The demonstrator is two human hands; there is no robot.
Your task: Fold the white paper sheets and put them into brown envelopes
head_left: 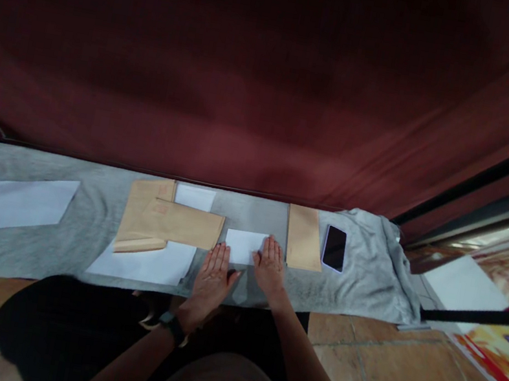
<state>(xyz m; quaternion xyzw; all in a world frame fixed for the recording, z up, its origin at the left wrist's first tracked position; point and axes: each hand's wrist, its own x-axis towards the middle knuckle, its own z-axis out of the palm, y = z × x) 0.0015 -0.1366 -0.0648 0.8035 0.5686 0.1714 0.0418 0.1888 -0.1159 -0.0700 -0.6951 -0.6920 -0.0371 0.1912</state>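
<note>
Paper point(243, 247) lies ungripped between left hand point(213, 278) and right hand point(270, 271), fingers point(222, 254) extended flat.

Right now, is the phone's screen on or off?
Off, by the look of it: the phone lies face up on the grey cloth, its display dark, with no glow or lit content visible.

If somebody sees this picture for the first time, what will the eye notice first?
Probably the left hand and right hand, at opposite ends of a small white paper on the grey cloth. Next, the dark red backdrop across the upper half, then the phone, farther right.
</note>
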